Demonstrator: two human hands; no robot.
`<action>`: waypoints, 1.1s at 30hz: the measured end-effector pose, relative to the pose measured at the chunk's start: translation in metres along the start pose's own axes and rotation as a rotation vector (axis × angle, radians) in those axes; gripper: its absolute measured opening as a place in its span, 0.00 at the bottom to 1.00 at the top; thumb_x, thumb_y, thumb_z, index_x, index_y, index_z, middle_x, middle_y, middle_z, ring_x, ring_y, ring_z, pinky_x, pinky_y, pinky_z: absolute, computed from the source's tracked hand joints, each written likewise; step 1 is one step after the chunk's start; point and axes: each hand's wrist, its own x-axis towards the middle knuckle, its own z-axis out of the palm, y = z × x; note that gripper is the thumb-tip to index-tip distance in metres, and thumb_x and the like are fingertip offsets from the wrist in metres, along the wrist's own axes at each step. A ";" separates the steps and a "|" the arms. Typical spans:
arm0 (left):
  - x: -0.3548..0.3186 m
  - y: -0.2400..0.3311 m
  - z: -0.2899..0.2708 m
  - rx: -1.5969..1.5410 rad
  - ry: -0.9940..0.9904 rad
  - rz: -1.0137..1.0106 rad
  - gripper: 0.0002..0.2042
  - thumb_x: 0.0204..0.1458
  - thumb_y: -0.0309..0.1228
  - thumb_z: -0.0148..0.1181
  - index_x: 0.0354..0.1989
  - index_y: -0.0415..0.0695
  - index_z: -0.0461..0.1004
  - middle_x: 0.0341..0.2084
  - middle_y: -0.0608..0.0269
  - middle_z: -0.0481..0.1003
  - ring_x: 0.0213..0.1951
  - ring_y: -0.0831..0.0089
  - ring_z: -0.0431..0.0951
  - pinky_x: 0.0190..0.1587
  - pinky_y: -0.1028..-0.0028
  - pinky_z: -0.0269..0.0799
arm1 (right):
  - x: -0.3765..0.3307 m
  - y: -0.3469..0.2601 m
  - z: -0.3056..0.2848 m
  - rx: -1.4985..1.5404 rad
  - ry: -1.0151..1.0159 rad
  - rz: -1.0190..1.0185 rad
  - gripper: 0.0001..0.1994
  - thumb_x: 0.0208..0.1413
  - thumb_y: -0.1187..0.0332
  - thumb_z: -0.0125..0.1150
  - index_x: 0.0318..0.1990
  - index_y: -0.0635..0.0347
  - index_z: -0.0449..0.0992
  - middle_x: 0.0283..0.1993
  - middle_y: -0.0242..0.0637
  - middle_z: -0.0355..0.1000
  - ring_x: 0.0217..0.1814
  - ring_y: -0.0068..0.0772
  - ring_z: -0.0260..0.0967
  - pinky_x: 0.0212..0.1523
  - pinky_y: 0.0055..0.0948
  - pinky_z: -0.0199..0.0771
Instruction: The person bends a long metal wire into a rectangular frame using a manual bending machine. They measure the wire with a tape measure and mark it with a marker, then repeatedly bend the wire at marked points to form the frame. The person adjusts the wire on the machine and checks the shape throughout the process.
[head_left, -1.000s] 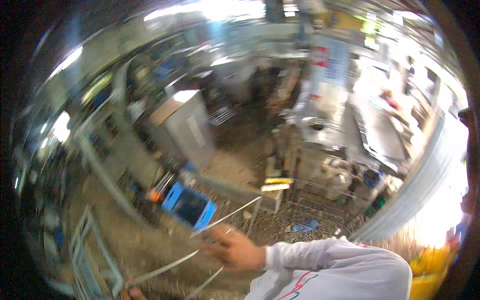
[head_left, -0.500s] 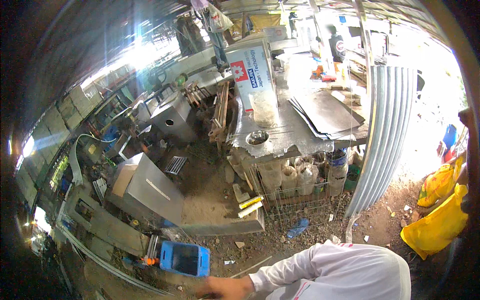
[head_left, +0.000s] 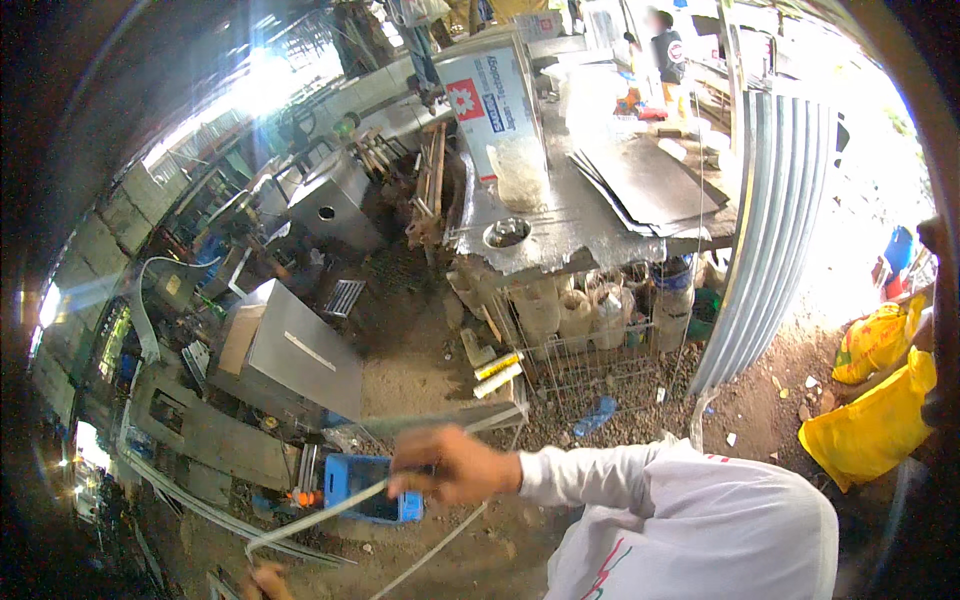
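My right hand [head_left: 455,465], at the end of a white sleeve reaching in from the right, is closed around a thin pale strip [head_left: 320,517]. The strip slants down to the left and bends at its lower end. There my left hand [head_left: 268,582] shows only in part at the bottom edge, its fingers closed at the bent end. Past my right hand the strip seems to run on up to the right. A second thin pale length [head_left: 430,550] slants below; whether it joins the strip I cannot tell. Partly behind my right hand stands a blue plastic crate [head_left: 340,490].
A grey metal box [head_left: 300,350] stands on the ground at left. Ahead, a worktable [head_left: 600,225] bears stacked sheets [head_left: 650,185] and a tall carton [head_left: 490,100]. Corrugated sheeting [head_left: 765,240] leans at right, near yellow sacks [head_left: 870,420]. Another person [head_left: 668,55] stands far back.
My right hand has risen from the bottom edge and now shows with the strip in it. My left hand has come into view at lower left. The view has shifted slightly.
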 end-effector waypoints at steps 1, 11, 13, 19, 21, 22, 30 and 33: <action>0.005 0.001 0.004 -0.022 -0.045 -0.022 0.22 0.64 0.43 0.54 0.23 0.37 0.70 0.16 0.65 0.61 0.22 0.74 0.56 0.28 0.68 0.50 | 0.002 -0.007 -0.014 -0.003 0.053 0.136 0.08 0.56 0.63 0.66 0.34 0.57 0.80 0.32 0.42 0.75 0.35 0.44 0.73 0.36 0.37 0.71; 0.020 0.129 0.140 -0.532 -0.412 0.577 0.12 0.58 0.39 0.60 0.35 0.42 0.77 0.29 0.63 0.77 0.31 0.72 0.74 0.38 0.74 0.68 | 0.024 -0.053 -0.233 -0.625 0.747 -0.237 0.11 0.51 0.66 0.71 0.41 0.57 0.83 0.42 0.40 0.76 0.45 0.34 0.74 0.48 0.30 0.73; 0.003 0.156 0.195 -0.671 -0.475 0.790 0.10 0.54 0.38 0.65 0.32 0.44 0.77 0.24 0.63 0.75 0.25 0.64 0.75 0.30 0.69 0.70 | 0.001 -0.049 -0.275 -0.485 0.882 -0.126 0.15 0.55 0.67 0.65 0.49 0.60 0.80 0.47 0.40 0.76 0.49 0.35 0.74 0.51 0.30 0.73; -0.120 0.147 0.376 -0.670 -0.901 0.882 0.10 0.54 0.40 0.65 0.31 0.47 0.75 0.21 0.63 0.69 0.25 0.61 0.74 0.26 0.62 0.70 | -0.130 0.006 -0.397 0.420 0.985 0.378 0.20 0.67 0.61 0.43 0.59 0.65 0.68 0.49 0.47 0.78 0.41 0.34 0.78 0.41 0.33 0.81; -0.175 0.119 0.431 -0.652 -1.007 0.865 0.11 0.55 0.40 0.63 0.31 0.47 0.75 0.22 0.61 0.71 0.27 0.60 0.76 0.27 0.62 0.72 | -0.172 0.052 -0.423 0.331 1.111 0.627 0.15 0.66 0.62 0.46 0.50 0.63 0.72 0.40 0.43 0.78 0.29 0.28 0.74 0.28 0.27 0.76; -0.196 0.104 0.451 -0.620 -1.059 0.816 0.11 0.55 0.41 0.63 0.31 0.47 0.75 0.22 0.61 0.71 0.27 0.59 0.76 0.28 0.62 0.72 | -0.192 0.075 -0.432 0.243 1.123 0.773 0.14 0.66 0.61 0.47 0.48 0.62 0.72 0.36 0.40 0.78 0.26 0.26 0.72 0.24 0.26 0.74; -0.302 0.045 0.497 -0.497 -1.481 0.505 0.14 0.54 0.44 0.63 0.31 0.45 0.80 0.24 0.57 0.76 0.28 0.55 0.79 0.29 0.60 0.73 | -0.287 0.176 -0.427 0.483 1.310 0.950 0.06 0.64 0.66 0.55 0.39 0.58 0.73 0.26 0.28 0.62 0.19 0.21 0.58 0.14 0.23 0.52; -0.305 0.041 0.498 -0.449 -1.545 0.479 0.14 0.54 0.44 0.64 0.31 0.44 0.80 0.25 0.55 0.77 0.27 0.54 0.79 0.28 0.60 0.73 | -0.284 0.185 -0.422 0.226 1.354 1.065 0.07 0.64 0.63 0.54 0.39 0.57 0.72 0.24 0.27 0.63 0.17 0.18 0.56 0.13 0.23 0.50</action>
